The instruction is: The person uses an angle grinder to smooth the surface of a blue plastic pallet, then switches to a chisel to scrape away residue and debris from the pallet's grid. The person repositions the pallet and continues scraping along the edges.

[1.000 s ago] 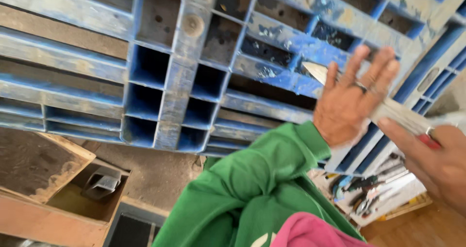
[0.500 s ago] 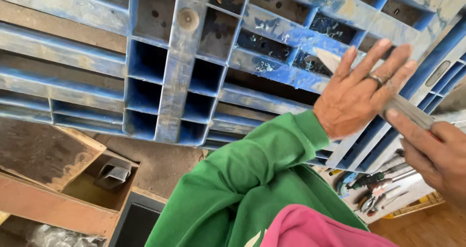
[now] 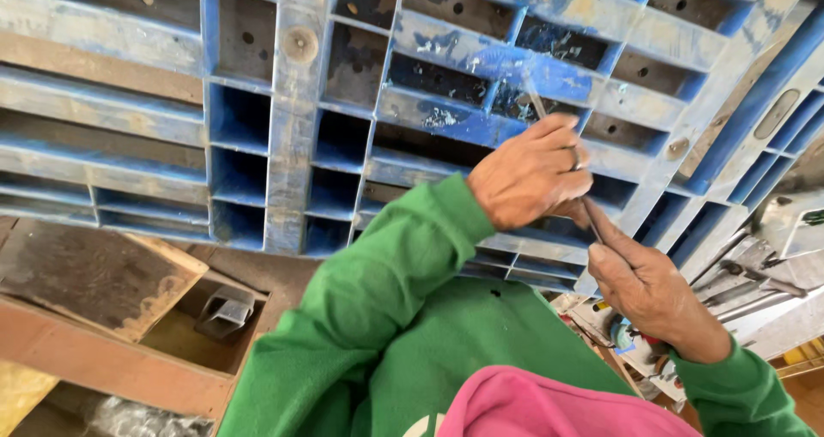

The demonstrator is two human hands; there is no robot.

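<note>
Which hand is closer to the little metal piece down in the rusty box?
Left. The left hand is up above and to the right of the metal piece; the right hand is further right still, beyond the green sleeve.

The left hand (image 3: 528, 172) is not spread open any more. Before, its fingers are stretched out wide in front of the blue pallet (image 3: 292, 119). Now they are curled shut around the thin metal blade (image 3: 562, 158). The hand also sits lower and more to the middle of the view. The right hand (image 3: 648, 287) moves in from the edge, and now it is right under the left hand, touching it, pinching the lower end of the blade. The blade looks blurry now and only a little of it shows.
</note>
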